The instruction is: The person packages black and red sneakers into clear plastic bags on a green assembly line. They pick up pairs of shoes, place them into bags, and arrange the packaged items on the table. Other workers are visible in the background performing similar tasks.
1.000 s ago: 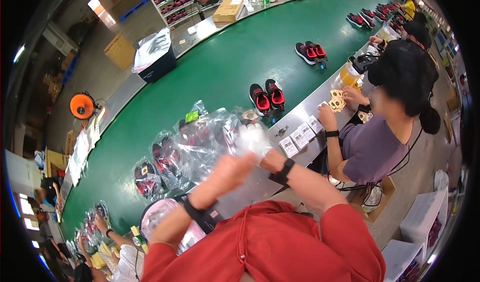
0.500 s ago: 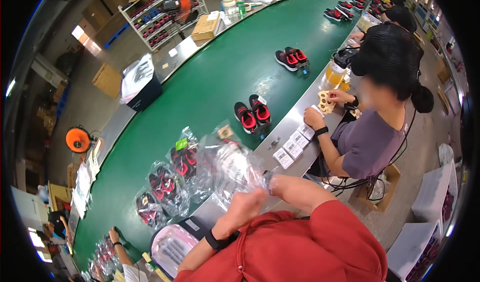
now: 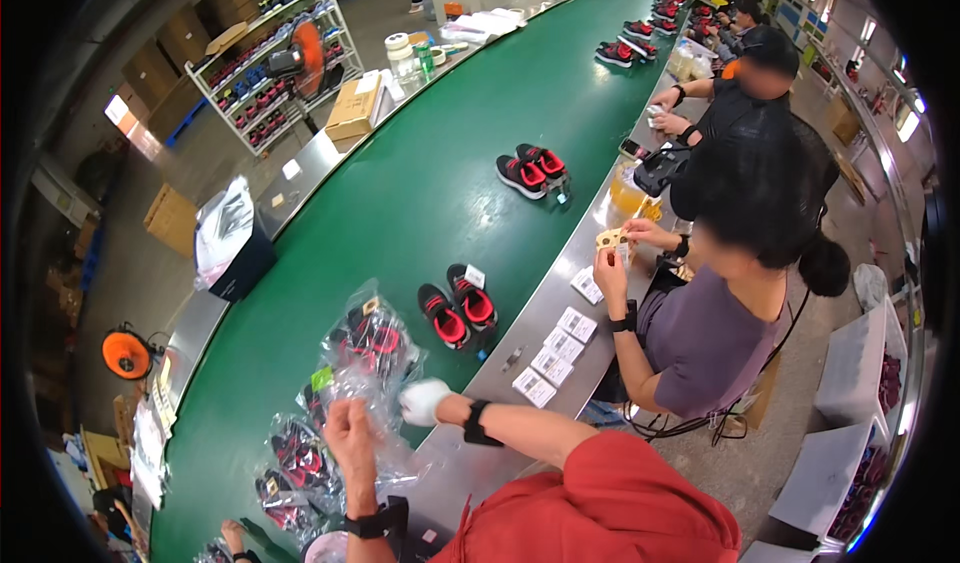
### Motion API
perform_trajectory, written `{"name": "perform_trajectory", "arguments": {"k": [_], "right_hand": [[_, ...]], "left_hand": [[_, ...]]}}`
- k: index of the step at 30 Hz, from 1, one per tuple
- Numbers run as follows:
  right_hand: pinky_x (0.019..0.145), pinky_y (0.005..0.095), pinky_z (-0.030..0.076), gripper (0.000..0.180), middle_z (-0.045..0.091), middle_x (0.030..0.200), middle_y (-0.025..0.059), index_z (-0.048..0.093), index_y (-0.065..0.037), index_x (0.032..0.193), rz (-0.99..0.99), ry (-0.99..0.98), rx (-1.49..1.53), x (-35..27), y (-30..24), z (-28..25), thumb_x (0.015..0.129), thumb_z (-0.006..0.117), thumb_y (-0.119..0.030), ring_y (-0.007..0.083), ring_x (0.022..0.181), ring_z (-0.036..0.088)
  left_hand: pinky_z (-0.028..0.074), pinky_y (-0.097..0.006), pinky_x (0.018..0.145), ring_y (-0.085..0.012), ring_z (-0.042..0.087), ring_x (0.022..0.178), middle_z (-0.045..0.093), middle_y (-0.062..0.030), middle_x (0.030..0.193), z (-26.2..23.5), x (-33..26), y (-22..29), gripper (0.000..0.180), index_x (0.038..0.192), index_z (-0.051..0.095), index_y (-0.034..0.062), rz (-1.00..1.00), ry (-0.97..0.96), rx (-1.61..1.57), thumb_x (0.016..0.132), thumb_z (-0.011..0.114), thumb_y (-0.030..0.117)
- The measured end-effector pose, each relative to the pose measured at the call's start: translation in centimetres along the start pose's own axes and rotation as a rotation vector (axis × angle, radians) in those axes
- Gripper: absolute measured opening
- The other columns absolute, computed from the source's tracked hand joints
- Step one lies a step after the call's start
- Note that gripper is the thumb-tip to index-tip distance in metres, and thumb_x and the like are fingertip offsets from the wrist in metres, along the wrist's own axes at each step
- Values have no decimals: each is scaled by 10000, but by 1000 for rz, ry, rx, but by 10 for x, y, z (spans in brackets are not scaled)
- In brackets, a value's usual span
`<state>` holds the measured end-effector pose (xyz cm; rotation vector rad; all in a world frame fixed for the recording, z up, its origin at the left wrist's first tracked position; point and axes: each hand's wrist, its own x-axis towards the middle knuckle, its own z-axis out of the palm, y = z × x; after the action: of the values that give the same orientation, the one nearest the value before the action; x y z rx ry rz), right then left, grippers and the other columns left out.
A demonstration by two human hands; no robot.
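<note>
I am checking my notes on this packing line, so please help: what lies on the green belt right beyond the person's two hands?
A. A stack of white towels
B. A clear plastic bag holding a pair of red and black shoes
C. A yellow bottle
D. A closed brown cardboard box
B: both the left hand and the right hand are at a clear plastic bag on the green belt, with red and black shoes visible inside it.

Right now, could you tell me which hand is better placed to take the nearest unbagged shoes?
Probably the right hand: it sits just below the unbagged shoes, while the left hand grips the clear bag farther off.
</note>
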<state>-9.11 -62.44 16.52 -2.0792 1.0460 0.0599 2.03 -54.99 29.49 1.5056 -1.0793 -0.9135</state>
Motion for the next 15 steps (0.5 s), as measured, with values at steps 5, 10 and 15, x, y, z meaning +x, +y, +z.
{"name": "perform_trajectory", "arguments": {"k": [5, 10, 15], "right_hand": [[743, 298, 459, 513, 601, 910, 67, 584, -40, 1070, -138, 29, 981, -64, 23, 5, 856, 537, -504, 148, 907, 557], [592, 256, 467, 329, 555, 746, 11, 586, -30, 908, -228, 141, 1125, -104, -8, -37, 873, 580, -357, 88, 658, 534], [663, 417, 480, 238, 609, 797, 115, 579, -62, 922, 127, 613, 222, -130, 30, -59, 795, 602, -263, 280, 726, 604]], "left_hand": [[373, -184, 524, -11, 452, 606, 525, 46, 702, 9, 0, -22, 122, 824, 580, 30, -130, -41, -175, 899, 557, 123], [392, -198, 467, -27, 495, 570, 522, 29, 677, 34, -9, -18, 128, 823, 567, 45, -37, -76, -254, 903, 558, 144], [313, -217, 285, -53, 367, 330, 455, 15, 575, -12, -10, -24, 149, 826, 511, 57, 32, 6, -282, 918, 534, 171]]}}
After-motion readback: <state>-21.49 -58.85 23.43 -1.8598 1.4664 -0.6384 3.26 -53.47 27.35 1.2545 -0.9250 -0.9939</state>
